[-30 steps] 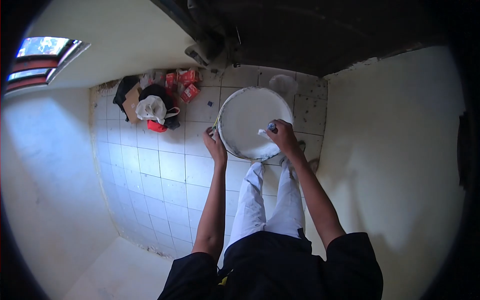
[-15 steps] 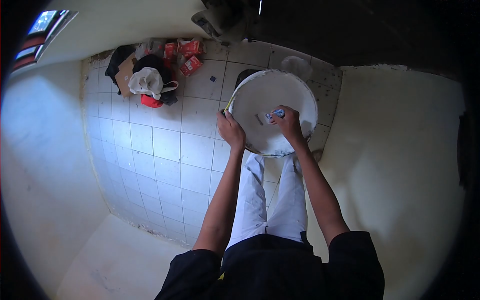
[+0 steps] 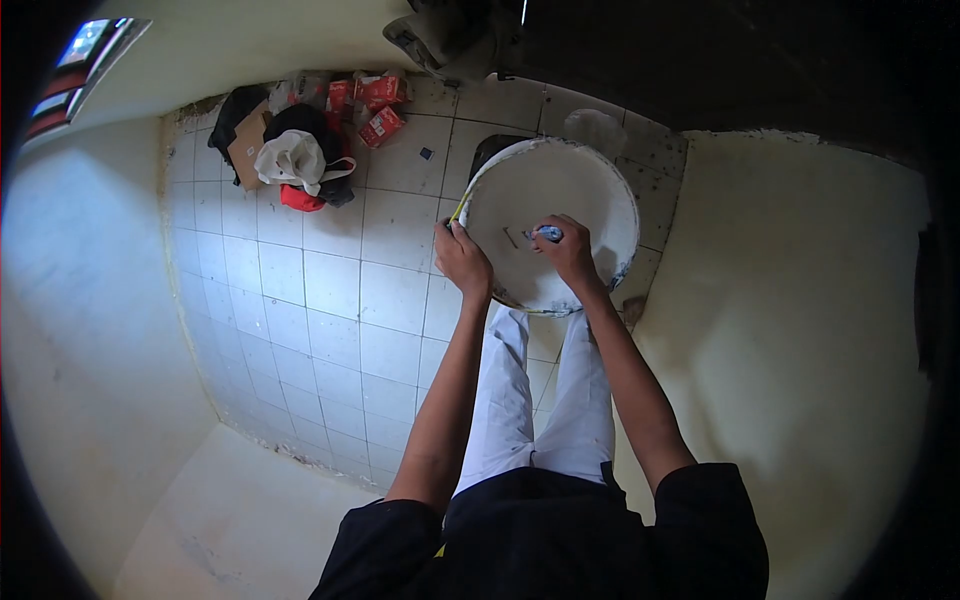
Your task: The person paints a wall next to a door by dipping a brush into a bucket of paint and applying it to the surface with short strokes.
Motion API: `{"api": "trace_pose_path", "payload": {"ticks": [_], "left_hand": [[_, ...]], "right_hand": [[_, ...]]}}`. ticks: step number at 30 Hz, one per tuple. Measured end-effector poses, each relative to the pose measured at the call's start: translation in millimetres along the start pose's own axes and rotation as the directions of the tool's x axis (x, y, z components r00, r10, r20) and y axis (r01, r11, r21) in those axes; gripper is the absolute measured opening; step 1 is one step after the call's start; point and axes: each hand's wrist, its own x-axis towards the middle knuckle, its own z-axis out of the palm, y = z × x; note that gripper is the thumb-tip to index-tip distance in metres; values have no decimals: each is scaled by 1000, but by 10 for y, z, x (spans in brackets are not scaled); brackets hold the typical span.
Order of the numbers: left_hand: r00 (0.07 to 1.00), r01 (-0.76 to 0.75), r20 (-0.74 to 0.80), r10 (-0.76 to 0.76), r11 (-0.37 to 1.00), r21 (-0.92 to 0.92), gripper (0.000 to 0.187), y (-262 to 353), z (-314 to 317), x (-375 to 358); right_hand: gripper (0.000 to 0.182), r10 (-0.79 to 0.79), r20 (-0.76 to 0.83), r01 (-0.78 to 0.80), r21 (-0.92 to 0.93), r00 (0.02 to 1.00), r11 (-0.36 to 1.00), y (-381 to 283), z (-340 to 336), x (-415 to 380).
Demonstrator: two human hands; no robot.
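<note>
A large round white container (image 3: 600,185), its rim smeared and chipped, stands in front of my legs. My left hand (image 3: 463,262) is closed at its left edge, on a thin yellow strip (image 3: 459,207) that runs up along the rim, with a bit of something dark at the fingers. Over the white surface, my right hand (image 3: 570,248) grips a small blue-and-white tool (image 3: 548,233) whose kind I cannot tell. Just left of the tool's tip lies a short, thin dark piece (image 3: 510,237).
On the tiled floor (image 3: 330,285) at the back left are a white bag (image 3: 290,158), cardboard (image 3: 248,148), dark cloth and several red boxes (image 3: 381,126). A clear plastic bag (image 3: 595,130) lies behind the container. A wall (image 3: 790,300) rises on the right.
My right hand has shifted slightly down and left, turning the tool so its tip points left. The left hand stays at the rim.
</note>
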Motion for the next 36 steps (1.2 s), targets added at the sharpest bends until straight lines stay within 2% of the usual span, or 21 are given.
{"api": "trace_pose_path", "payload": {"ticks": [2, 6, 9, 11, 13, 15, 21, 25, 27, 29, 31, 34, 36], "left_hand": [[993, -91, -77, 95, 995, 51, 29, -9, 16, 2], [993, -101, -63, 102, 995, 19, 29, -19, 20, 8], [990, -113, -76, 116, 993, 45, 30, 1, 2, 4], [1000, -17, 3, 17, 1000, 4, 29, 4, -4, 3], [1000, -19, 1, 19, 1000, 8, 29, -7, 2, 9], [1000, -22, -2, 22, 1000, 15, 29, -2, 3, 5], [1000, -21, -3, 21, 1000, 8, 30, 2, 13, 13], [1000, -26, -3, 26, 1000, 4, 29, -30, 21, 30], [1000, -23, 1, 23, 1000, -5, 29, -32, 25, 30], [993, -98, -57, 100, 995, 35, 30, -37, 32, 23], [993, -102, -61, 103, 994, 30, 30, -48, 38, 23], [992, -111, -65, 112, 994, 22, 30, -83, 61, 38], [991, -118, -62, 119, 993, 18, 30, -55, 35, 25]], "right_hand": [[13, -45, 10, 45, -39, 999, 998, -69, -97, -30], [20, -155, 50, 160, -124, 987, 979, -217, -243, -99], [21, -120, 45, 126, -205, 992, 971, -320, -298, -155], [21, -140, 31, 143, -220, 990, 965, -379, -317, -182], [22, -160, 19, 160, -236, 987, 958, -370, -295, -187], [23, 105, -34, -104, 42, 994, 994, -236, -183, -189], [24, -51, -110, 38, -116, 993, 993, -51, 118, -160], [23, 36, -81, -40, -45, 996, 998, -25, 218, -161], [23, -62, -106, 45, -160, 992, 986, 43, 273, -169], [22, -39, -111, 24, -132, 993, 991, 90, 307, -173], [22, -17, -113, 5, -104, 994, 995, 118, 315, -174], [21, -64, -114, 46, -155, 991, 987, 64, 251, -180], [17, 119, -79, -108, 126, 990, 986, -18, 171, -191]]}}
